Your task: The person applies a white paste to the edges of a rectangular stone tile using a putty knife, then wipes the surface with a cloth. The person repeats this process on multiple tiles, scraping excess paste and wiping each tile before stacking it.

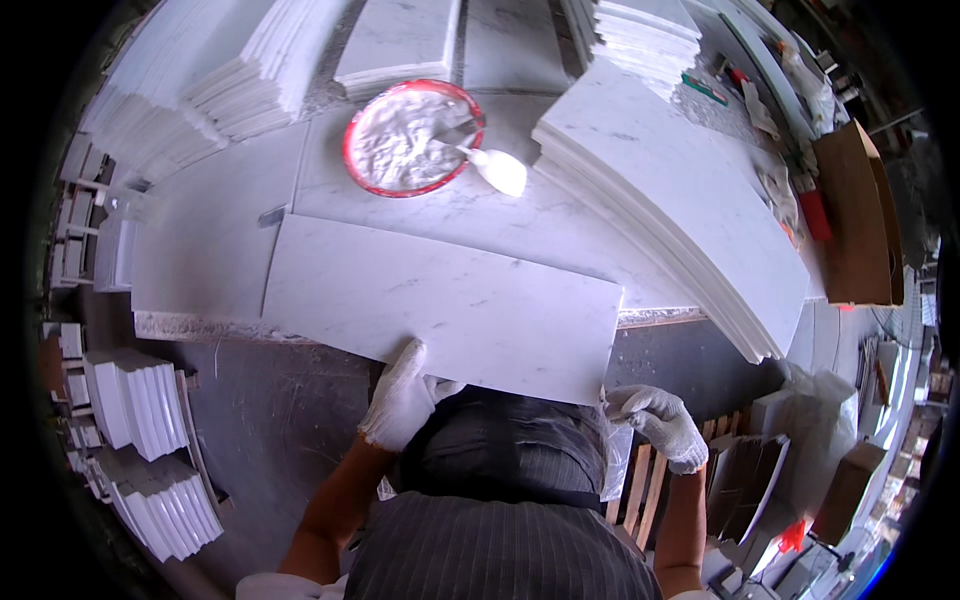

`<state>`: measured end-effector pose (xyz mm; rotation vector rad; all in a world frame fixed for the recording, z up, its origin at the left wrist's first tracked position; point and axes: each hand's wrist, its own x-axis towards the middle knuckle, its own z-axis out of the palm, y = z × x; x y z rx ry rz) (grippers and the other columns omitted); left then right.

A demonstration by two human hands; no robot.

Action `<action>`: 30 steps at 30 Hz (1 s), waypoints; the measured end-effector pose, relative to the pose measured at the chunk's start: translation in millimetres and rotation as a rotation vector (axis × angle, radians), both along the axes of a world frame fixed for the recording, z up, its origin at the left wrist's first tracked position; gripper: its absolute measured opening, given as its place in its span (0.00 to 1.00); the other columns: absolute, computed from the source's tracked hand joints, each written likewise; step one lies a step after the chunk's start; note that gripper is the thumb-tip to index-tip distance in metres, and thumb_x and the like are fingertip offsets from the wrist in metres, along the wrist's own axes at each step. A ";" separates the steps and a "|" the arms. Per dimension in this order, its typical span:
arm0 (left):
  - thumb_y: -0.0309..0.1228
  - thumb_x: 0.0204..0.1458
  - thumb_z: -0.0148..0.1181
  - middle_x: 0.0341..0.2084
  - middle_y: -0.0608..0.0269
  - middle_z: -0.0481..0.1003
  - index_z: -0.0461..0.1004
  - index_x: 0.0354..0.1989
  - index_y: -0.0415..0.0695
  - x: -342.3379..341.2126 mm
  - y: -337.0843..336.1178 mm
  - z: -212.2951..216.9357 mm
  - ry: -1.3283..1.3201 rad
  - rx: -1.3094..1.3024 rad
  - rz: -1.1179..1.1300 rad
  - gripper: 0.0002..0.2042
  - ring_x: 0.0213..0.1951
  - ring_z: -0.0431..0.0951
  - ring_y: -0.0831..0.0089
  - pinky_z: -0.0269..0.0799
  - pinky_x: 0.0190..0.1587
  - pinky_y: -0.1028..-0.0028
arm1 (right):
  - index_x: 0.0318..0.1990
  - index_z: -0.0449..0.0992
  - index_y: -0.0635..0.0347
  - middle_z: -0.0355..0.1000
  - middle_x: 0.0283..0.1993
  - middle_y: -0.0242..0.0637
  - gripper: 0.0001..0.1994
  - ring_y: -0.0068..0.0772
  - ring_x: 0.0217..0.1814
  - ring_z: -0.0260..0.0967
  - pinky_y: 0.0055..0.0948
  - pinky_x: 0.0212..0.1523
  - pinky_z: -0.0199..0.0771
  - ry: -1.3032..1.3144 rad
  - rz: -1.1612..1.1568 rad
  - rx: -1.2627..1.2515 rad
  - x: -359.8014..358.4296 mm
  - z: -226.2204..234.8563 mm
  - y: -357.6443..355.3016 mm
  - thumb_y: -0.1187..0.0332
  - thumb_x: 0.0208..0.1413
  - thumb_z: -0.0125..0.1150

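Note:
A white, grey-veined marble tile [440,300] lies at an angle over the table's near edge, partly overhanging toward my body. My left hand [402,400], in a white knit glove, grips its near edge with the thumb on top and the fingers underneath, hidden. At the tile's near right corner is my gloved right hand [662,422], its fingers drawn together. Whatever they pinch, if anything, is too small to make out. Beyond the tile sits a red-rimmed bowl [349,160] of white paste, with a white-handled putty knife [500,172] resting in it.
A stack of long marble tiles [690,190] stands on the right of the table, overhanging its edge. More tile stacks [270,80] line the back. A small metal blade [272,215] lies left of the tile. A cardboard box [855,220] stands far right; wrapped stacks [135,400] are at left.

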<state>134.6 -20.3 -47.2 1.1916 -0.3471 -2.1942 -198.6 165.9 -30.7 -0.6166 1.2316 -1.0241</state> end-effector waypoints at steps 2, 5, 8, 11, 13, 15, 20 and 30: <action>0.45 0.67 0.47 0.60 0.54 0.67 0.59 0.65 0.38 5.1 2.7 -12.4 0.059 -0.001 0.015 0.26 0.62 0.67 0.60 0.67 0.62 0.59 | 0.38 0.78 0.62 0.71 0.58 0.46 0.12 0.37 0.52 0.76 0.38 0.53 0.77 0.060 -0.143 -0.074 9.8 0.9 -2.6 0.61 0.60 0.65; 0.46 0.67 0.45 0.61 0.53 0.65 0.59 0.66 0.38 3.6 2.1 -14.3 -0.168 -0.300 -0.264 0.27 0.62 0.67 0.60 0.68 0.61 0.60 | 0.40 0.78 0.64 0.74 0.54 0.45 0.14 0.33 0.49 0.76 0.36 0.51 0.78 0.139 -0.422 -0.104 30.1 6.9 -21.6 0.60 0.60 0.65; 0.47 0.68 0.44 0.62 0.53 0.65 0.58 0.67 0.38 8.0 -4.5 -18.0 -0.612 -0.790 -0.770 0.28 0.62 0.67 0.61 0.70 0.59 0.61 | 0.45 0.78 0.65 0.63 0.66 0.47 0.12 0.32 0.54 0.75 0.34 0.56 0.75 0.061 -0.349 -0.109 22.6 2.3 -38.4 0.65 0.60 0.64; 0.46 0.68 0.44 0.61 0.53 0.66 0.58 0.66 0.38 3.7 -1.3 -5.8 -0.017 0.030 -0.025 0.27 0.60 0.69 0.61 0.72 0.57 0.63 | 0.54 0.74 0.67 0.65 0.66 0.45 0.17 0.25 0.47 0.74 0.33 0.53 0.75 0.276 -0.320 -0.167 24.4 -1.4 -63.4 0.71 0.59 0.63; 0.46 0.68 0.43 0.60 0.53 0.66 0.58 0.66 0.38 4.5 -0.4 -8.4 0.000 -0.050 -0.077 0.27 0.59 0.69 0.62 0.73 0.57 0.65 | 0.55 0.73 0.68 0.62 0.70 0.46 0.17 0.20 0.43 0.72 0.29 0.48 0.76 0.384 -0.228 -0.198 17.4 -6.3 -70.2 0.77 0.58 0.60; 0.45 0.68 0.43 0.60 0.53 0.67 0.58 0.66 0.38 5.5 -0.3 -7.2 0.024 -0.058 -0.078 0.27 0.59 0.70 0.62 0.73 0.56 0.66 | 0.55 0.72 0.68 0.61 0.70 0.46 0.17 0.19 0.42 0.71 0.27 0.45 0.77 0.319 -0.206 -0.222 17.1 -5.7 -70.4 0.79 0.58 0.59; 0.37 0.67 0.48 0.59 0.54 0.67 0.58 0.66 0.37 7.4 0.3 -15.9 -0.068 -0.351 -0.270 0.23 0.58 0.70 0.60 0.73 0.57 0.66 | 0.52 0.73 0.68 0.58 0.71 0.49 0.14 0.17 0.41 0.71 0.23 0.41 0.76 0.227 -0.185 -0.200 19.0 2.1 -66.7 0.83 0.58 0.56; 0.43 0.69 0.41 0.63 0.50 0.63 0.55 0.66 0.32 10.6 -3.4 -14.3 0.100 -0.069 -0.058 0.27 0.64 0.65 0.61 0.67 0.63 0.60 | 0.41 0.78 0.66 0.55 0.73 0.50 0.08 0.26 0.46 0.74 0.26 0.41 0.76 0.303 -0.070 -0.170 13.4 19.5 -50.2 0.85 0.55 0.58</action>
